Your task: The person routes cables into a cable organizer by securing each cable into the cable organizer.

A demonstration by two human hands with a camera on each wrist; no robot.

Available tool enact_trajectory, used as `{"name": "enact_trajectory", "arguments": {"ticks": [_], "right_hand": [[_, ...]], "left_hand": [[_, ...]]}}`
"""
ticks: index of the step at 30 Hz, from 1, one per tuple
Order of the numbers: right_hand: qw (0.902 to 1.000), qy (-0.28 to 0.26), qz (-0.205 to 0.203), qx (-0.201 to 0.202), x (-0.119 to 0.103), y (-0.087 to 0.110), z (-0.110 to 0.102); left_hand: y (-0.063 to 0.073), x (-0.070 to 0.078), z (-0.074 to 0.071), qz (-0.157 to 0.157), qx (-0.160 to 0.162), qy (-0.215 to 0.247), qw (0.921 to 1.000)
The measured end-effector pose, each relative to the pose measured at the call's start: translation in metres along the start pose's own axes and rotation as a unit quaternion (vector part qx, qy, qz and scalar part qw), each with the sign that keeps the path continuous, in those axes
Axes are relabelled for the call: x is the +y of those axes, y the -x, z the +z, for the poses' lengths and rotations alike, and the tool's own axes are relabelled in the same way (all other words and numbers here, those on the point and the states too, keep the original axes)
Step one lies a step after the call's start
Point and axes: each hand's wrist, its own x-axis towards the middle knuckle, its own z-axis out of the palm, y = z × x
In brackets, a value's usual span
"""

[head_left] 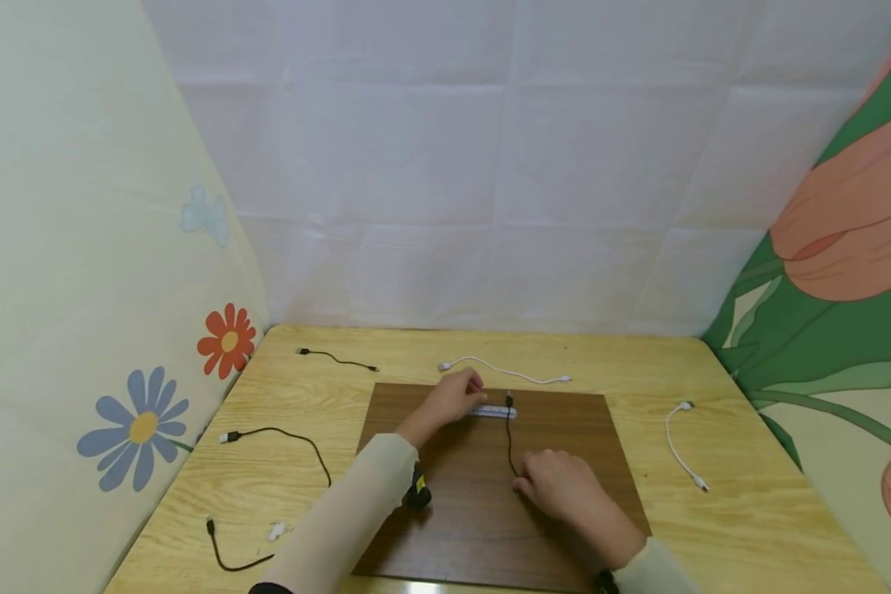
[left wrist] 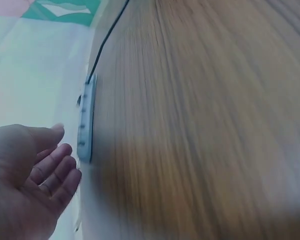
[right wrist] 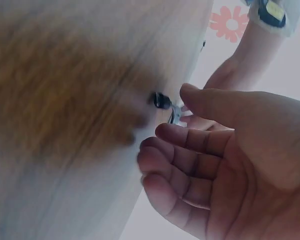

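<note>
A light grey slotted strip [head_left: 495,411] lies near the back edge of a dark brown board [head_left: 475,528]. A black cable [head_left: 508,437] crosses the strip's right end, its plug [head_left: 509,399] just behind it, and runs toward my right hand. Beside the strip's left end is my left hand [head_left: 456,396]; the left wrist view shows its fingers loosely bent with nothing between them. My right hand [head_left: 560,483] is low over the board at the cable's near end. In the right wrist view, its thumb and fingers stand apart, with a black plug [right wrist: 161,100] just beyond them.
Around the board on the light wooden table lie black cables [head_left: 337,359] [head_left: 282,431] [head_left: 226,568] at the left, a white cable [head_left: 501,373] behind, and another white cable [head_left: 671,441] at the right. A small white piece [head_left: 276,530] sits near my left sleeve. Cloth walls border the table.
</note>
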Motion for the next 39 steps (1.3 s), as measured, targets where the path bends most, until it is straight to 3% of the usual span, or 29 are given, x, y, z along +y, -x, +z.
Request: {"name": "enact_trajectory", "arguments": {"ticks": [3, 7, 12, 22, 34, 39], "right_hand": [[0.9999, -0.008, 0.013, -0.005, 0.004, 0.000, -0.003], [0.9996, -0.004, 0.028, 0.000, 0.016, 0.001, -0.007], [0.9989, 0.026, 0.038, 0.011, 0.035, 0.001, -0.011], [0.9962, 0.008, 0.087, 0.004, 0.067, 0.007, -0.022], [0.9929, -0.019, 0.117, -0.009, 0.096, 0.011, -0.028], [0.9917, -0.030, 0.123, -0.022, 0.109, 0.015, -0.033]], "left_hand": [[0.010, -0.005, -0.011, 0.017, -0.015, -0.046, 0.9987], [0.027, -0.012, -0.025, 0.033, -0.039, -0.125, 0.9909], [0.052, -0.018, -0.038, 0.000, -0.080, -0.181, 0.9803], [0.091, -0.017, -0.063, -0.063, -0.180, -0.218, 0.9572], [0.106, -0.015, -0.067, -0.104, -0.211, -0.224, 0.9456], [0.114, -0.012, -0.067, -0.111, -0.210, -0.218, 0.9467]]}}
